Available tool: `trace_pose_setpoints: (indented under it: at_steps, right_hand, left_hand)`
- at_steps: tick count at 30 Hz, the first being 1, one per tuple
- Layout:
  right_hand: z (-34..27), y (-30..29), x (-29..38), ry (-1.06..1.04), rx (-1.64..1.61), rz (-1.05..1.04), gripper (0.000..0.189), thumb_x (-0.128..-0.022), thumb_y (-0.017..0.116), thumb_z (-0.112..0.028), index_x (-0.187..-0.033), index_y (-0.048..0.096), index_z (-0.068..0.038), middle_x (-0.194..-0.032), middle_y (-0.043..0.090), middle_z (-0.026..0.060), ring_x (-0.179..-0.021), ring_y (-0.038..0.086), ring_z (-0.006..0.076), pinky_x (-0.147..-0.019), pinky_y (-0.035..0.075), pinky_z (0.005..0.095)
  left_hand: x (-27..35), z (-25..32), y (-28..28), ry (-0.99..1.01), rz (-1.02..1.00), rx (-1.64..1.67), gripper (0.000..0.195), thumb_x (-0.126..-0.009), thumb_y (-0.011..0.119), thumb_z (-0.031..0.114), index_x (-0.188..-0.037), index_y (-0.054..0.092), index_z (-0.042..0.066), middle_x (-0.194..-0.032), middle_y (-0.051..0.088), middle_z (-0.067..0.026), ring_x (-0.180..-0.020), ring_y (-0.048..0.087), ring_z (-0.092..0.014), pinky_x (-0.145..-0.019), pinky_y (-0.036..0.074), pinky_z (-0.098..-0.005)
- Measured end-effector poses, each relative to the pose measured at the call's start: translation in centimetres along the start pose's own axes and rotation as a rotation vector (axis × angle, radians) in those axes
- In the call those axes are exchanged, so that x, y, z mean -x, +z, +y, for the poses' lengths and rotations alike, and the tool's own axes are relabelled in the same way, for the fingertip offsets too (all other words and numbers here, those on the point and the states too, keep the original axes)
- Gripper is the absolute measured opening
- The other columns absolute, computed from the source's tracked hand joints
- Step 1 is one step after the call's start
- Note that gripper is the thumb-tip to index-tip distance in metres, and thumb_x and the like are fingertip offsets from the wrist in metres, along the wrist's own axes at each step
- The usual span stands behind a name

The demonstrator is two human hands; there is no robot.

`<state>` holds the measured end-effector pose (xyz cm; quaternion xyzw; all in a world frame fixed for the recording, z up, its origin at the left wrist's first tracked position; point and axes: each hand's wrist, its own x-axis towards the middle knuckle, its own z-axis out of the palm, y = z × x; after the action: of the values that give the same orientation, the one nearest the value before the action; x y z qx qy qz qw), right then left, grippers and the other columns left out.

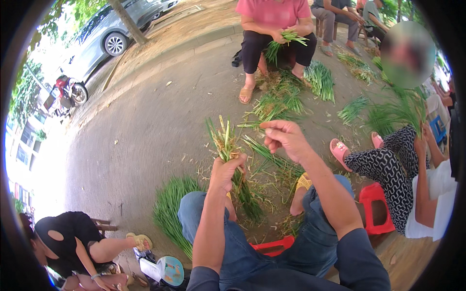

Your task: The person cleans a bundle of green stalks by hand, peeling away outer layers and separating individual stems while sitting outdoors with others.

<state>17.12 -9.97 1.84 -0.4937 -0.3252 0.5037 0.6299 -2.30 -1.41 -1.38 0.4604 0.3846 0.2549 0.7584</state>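
Note:
My left hand (226,172) grips a bunch of green chives or similar long-leaved greens (248,196), with pale stalks and dry brown leaves above the fist and green leaves hanging below. To its right, my right hand (285,140) is raised, thumb and forefinger close together; whether a thin leaf is between them I cannot tell. Loose greens (271,154) lie on the ground just beyond my hands. A large bundle of green leaves (174,211) lies beside my left knee.
Opposite, a person in a pink top (275,14) holds greens. Another, in patterned trousers (386,156), sits at right near a red plastic stool (376,209). A person in black (69,232) bends at lower left. Green piles (320,80) lie on the pavement.

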Motion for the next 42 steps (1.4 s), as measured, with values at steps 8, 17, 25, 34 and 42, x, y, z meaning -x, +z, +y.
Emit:
trace_pose_setpoints:
  at_steps: [8, 17, 25, 34, 42]
  right_hand:
    - [-1.7, -3.5, 0.2, -0.172, 0.233, 0.298, 0.024, -0.087, 0.057, -0.016, -0.106, 0.060, -0.002, -0.069, 0.062, 0.0044, -0.055, 0.057, 0.0101, -0.050, 0.048, 0.0234]
    - [0.1, 1.4, 0.0, -0.595, 0.847, 0.128, 0.026, -0.079, 0.067, -0.021, -0.097, 0.064, -0.002, -0.075, 0.059, 0.0060, -0.061, 0.057, 0.0146, -0.056, 0.046, 0.0258]
    - [0.5, 3.6, 0.4, -0.486, 0.765, 0.017, 0.022, -0.081, 0.064, -0.016, -0.095, 0.063, 0.001, -0.071, 0.060, 0.0052, -0.056, 0.052, 0.0111, -0.051, 0.042, 0.0251]
    - [0.4, 2.5, 0.2, -0.264, 0.428, 0.025, 0.016, -0.088, 0.058, -0.016, -0.087, 0.060, 0.000, -0.062, 0.054, -0.0023, -0.051, 0.047, 0.0030, -0.044, 0.038, 0.0201]
    - [-1.6, -0.4, 0.3, -0.238, -0.012, 0.096, 0.014, -0.089, 0.057, -0.017, -0.085, 0.059, -0.004, -0.068, 0.058, 0.0009, -0.049, 0.050, 0.0046, -0.043, 0.042, 0.0188]
  left_hand:
    - [0.1, 0.1, -0.8, 0.046, -0.011, 0.015, 0.019, -0.075, 0.072, 0.011, -0.082, 0.057, 0.002, -0.063, 0.056, -0.0055, -0.052, 0.055, -0.015, -0.046, 0.044, -0.0290]
    - [0.4, -0.1, 0.4, 0.004, -0.062, -0.088, 0.015, -0.074, 0.071, 0.010, -0.079, 0.060, 0.001, -0.062, 0.058, -0.0046, -0.051, 0.054, -0.013, -0.045, 0.042, -0.0278]
    - [0.6, -0.6, 1.3, 0.031, -0.071, -0.239, 0.012, -0.074, 0.070, 0.006, -0.075, 0.059, 0.001, -0.064, 0.058, -0.0045, -0.054, 0.055, -0.013, -0.047, 0.043, -0.0276]
    - [0.5, -0.6, 1.3, 0.029, -0.062, -0.265, 0.014, -0.074, 0.071, 0.008, -0.076, 0.060, -0.001, -0.065, 0.059, -0.0059, -0.052, 0.055, -0.014, -0.048, 0.043, -0.0280]
    - [0.5, -0.5, 0.7, 0.049, -0.047, -0.236, 0.014, -0.074, 0.071, 0.012, -0.078, 0.063, 0.001, -0.064, 0.058, -0.0018, -0.055, 0.053, -0.010, -0.047, 0.040, -0.0263]
